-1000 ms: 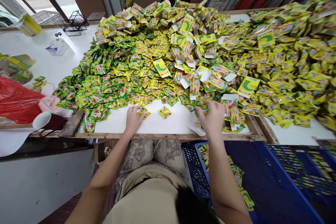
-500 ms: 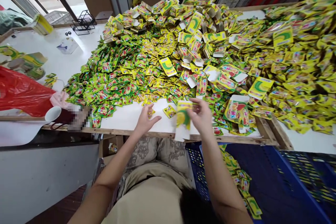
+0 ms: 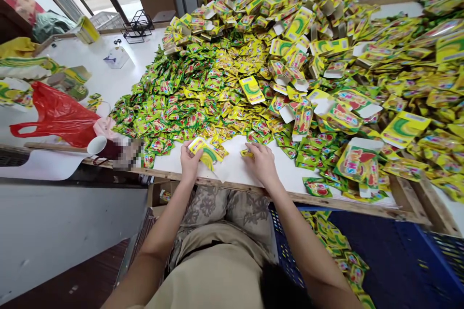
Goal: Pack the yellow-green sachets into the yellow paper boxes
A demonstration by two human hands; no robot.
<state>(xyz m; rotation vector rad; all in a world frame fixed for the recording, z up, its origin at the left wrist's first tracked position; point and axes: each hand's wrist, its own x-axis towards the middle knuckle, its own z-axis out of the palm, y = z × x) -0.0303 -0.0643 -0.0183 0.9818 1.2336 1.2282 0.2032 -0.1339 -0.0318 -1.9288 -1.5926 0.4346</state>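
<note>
My left hand (image 3: 189, 161) grips a small yellow and green carton (image 3: 205, 154) near the front edge of the white table (image 3: 239, 171). My right hand (image 3: 261, 164) rests on the table a little to the right, its fingers closed on a small yellow sachet (image 3: 247, 153). Just beyond both hands rises a large heap of green and yellow sachets (image 3: 188, 91). Open yellow cartons (image 3: 300, 34) are piled behind and to the right of that heap.
A red plastic bag (image 3: 54, 113) and a white-rimmed cup (image 3: 97, 146) sit at the left. A blue crate (image 3: 380, 260) holding some sachets stands below the table at my right. A black wire rack (image 3: 136, 26) stands at the back left.
The carton passed from my right hand to my left, which brought it down near the table. My right hand dropped onto a sachet. The view shifted left.
</note>
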